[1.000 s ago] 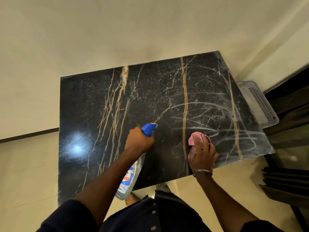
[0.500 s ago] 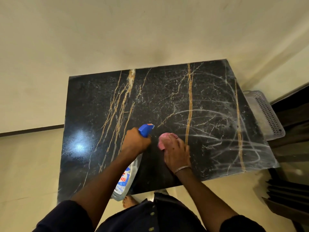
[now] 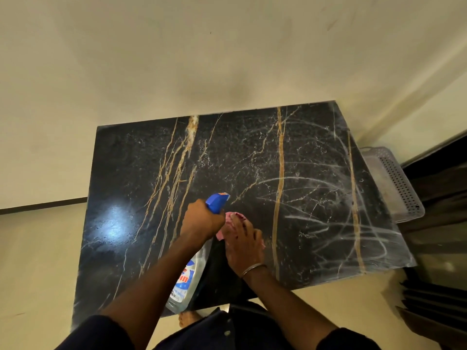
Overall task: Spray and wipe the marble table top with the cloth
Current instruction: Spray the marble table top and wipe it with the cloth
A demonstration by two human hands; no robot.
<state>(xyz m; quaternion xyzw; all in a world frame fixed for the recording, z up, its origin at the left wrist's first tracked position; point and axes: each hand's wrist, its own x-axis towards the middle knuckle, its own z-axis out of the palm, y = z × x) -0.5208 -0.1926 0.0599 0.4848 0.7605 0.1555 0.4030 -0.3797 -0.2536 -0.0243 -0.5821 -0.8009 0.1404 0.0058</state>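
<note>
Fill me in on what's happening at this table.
A person is cleaning a black marble table top. The left hand grips a spray bottle with a blue trigger head, held just above the surface. The right hand presses a pink cloth flat on the marble beside it. Pale wipe streaks cover the right side of the top; the left side shows none.

spray bottle (image 3: pixel 188 279) label, letters "in" legible

Black gold-veined marble top (image 3: pixel 252 160), streaked right; pink cloth (image 3: pixel 228 223) bunched near front-centre; spray bottle (image 3: pixel 188 279) tilted.
</note>
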